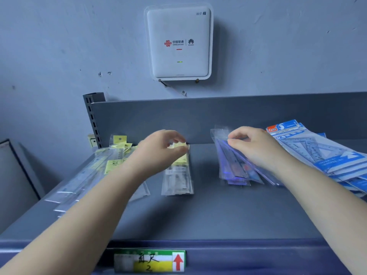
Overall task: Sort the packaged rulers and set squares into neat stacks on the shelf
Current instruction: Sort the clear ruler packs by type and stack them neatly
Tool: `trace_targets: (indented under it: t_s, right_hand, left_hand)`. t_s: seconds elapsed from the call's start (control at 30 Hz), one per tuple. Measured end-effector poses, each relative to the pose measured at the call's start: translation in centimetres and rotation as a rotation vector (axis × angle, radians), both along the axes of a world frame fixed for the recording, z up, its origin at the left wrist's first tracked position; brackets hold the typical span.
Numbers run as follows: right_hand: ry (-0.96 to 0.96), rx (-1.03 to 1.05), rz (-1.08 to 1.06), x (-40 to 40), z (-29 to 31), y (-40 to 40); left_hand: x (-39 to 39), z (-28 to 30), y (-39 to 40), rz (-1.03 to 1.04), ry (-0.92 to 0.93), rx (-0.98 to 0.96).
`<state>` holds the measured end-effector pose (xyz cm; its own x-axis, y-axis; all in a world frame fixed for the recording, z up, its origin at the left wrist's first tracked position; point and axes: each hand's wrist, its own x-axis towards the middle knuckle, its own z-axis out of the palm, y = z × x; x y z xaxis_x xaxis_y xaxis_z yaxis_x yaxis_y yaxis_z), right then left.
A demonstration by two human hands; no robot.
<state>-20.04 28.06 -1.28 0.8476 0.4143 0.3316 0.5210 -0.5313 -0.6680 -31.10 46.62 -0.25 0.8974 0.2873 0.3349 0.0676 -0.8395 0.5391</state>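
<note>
Head view, near to far: green-yellow price label (149,261) with a red arrow clipped on the front lip of the grey metal shelf (208,215). Both bare forearms reach in. Left hand (158,149) pinches the yellow header tab of a clear-sleeved short ruler pack (177,177), thumb and forefinger closed on it, pack lying flat mid-shelf. Long ruler packs (83,175) in glossy clear sleeves fan out at left. Right hand (256,147), fingers curled together, presses on a loose stack of bluish clear packs (234,167). Blue-white set square packs (321,153) overlap at far right. Behind: grey back panel, slotted upright (92,118), scuffed blue-grey wall, white square router (178,43).
</note>
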Motion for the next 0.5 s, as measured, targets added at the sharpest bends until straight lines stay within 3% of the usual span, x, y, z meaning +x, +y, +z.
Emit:
trace_targets:
  t_s: [0.23,0.5]
  right_hand:
    - [-0.042,-0.116,0.19,-4.3,0.1,5.9]
    - [0.014,-0.344,0.343,-9.1,-0.1,14.0]
  left_hand:
    - [-5.9,-0.6,6.0,0.237,0.014,0.064]
    - [-8.5,-3.4,10.7,0.43,0.311,0.178]
